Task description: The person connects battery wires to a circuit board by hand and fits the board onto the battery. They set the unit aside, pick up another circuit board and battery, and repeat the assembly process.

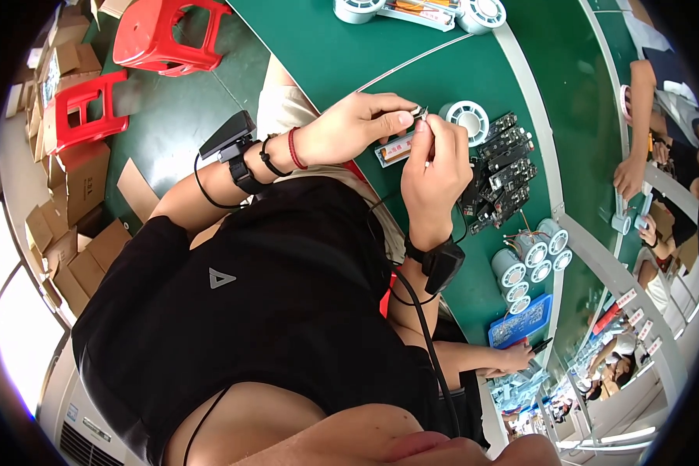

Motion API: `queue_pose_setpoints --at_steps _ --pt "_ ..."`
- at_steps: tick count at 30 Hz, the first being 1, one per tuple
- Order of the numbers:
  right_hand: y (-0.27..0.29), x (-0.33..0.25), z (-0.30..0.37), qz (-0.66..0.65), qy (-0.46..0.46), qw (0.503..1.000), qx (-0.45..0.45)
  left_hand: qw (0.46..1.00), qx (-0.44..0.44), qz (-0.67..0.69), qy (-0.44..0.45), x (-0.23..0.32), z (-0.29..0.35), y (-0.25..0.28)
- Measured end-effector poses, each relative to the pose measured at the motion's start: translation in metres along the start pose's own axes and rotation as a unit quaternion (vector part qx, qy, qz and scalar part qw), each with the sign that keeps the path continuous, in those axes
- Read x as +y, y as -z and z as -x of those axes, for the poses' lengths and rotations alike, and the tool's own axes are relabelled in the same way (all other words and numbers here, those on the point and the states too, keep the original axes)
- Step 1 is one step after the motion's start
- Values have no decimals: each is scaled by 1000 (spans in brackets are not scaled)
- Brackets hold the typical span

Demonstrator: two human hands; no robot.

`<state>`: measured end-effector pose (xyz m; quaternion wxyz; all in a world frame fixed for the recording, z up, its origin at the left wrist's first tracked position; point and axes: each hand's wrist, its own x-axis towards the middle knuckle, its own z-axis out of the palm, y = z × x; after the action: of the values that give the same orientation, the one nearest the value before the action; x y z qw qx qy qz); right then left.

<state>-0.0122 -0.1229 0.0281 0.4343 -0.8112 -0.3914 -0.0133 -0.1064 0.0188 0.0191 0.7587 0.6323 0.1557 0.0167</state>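
Note:
My left hand (355,128), with a red band and a dark band at the wrist, is closed in a pinch over the green table (318,46). Its fingertips meet those of my right hand (436,159), also closed, around a small dark piece with a shiny tip (420,113); its kind is too small to make out. Just below the fingers lies a pale narrow housing (396,149) with a printed label, partly covered by my right hand. A round white fan head (467,122) rests beyond that hand; whether it joins the housing is hidden.
Black circuit-board assemblies (505,175) are piled right of my right hand. Several small fan heads (532,252) stand farther right, beside a blue tray (524,320). A co-worker's hand (512,357) holds a dark tool. Red stools (167,39) and cartons (85,186) are at left.

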Motion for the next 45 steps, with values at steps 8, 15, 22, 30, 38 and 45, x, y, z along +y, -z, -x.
queue_pose_setpoints --at_steps 8,15,22,30,38,45 --pt "-3 -3 -10 34 40 999 -12 998 34 -54 -9 20 -1 10" --pt "8 12 14 31 -10 999 -42 998 -23 -51 34 10 2 0" --pt "8 -2 4 57 33 997 -41 996 12 71 55 -3 7 -2" --pt "15 5 9 59 131 989 -33 978 -20 193 79 -23 11 -15" --pt "22 20 -10 98 223 969 -52 990 124 52 -53 -21 10 -31" --pt "23 35 -18 48 241 969 -30 991 127 31 -32 -17 4 -36"
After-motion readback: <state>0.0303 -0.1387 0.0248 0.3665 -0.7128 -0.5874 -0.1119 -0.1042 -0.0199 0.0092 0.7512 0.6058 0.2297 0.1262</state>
